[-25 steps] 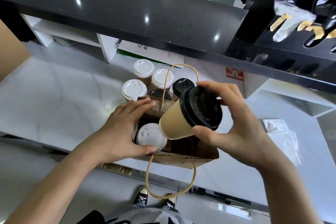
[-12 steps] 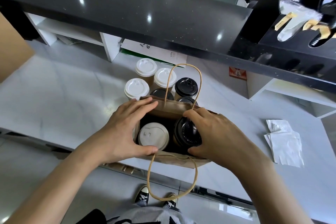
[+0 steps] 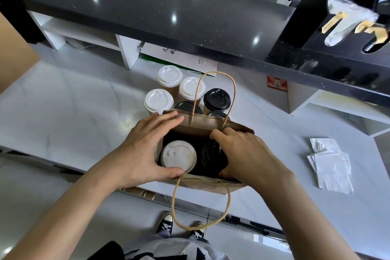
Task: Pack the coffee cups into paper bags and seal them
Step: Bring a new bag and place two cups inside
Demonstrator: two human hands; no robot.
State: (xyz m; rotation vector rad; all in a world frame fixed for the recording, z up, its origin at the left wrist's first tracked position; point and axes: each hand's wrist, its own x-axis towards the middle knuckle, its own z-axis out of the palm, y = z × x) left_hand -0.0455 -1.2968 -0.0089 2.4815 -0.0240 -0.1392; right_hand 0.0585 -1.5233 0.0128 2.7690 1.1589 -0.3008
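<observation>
A brown paper bag with twine handles stands open on the white counter. Inside it a white-lidded cup sits on the left and a black-lidded cup on the right. My left hand grips the bag's left end, fingers on the far rim and thumb on the near rim. My right hand reaches into the bag and curls round the black-lidded cup, hiding much of it. Behind the bag stand three white-lidded cups and three black-lidded cups.
A raised black countertop overhangs the back of the counter. A stack of white napkins lies to the right. A white printed sheet leans behind the cups. Brown cardboard is at the left edge.
My right hand has lowered the black-lidded cup from a tilt above the bag down into it, beside the white-lidded cup. My left hand has stayed on the bag.
</observation>
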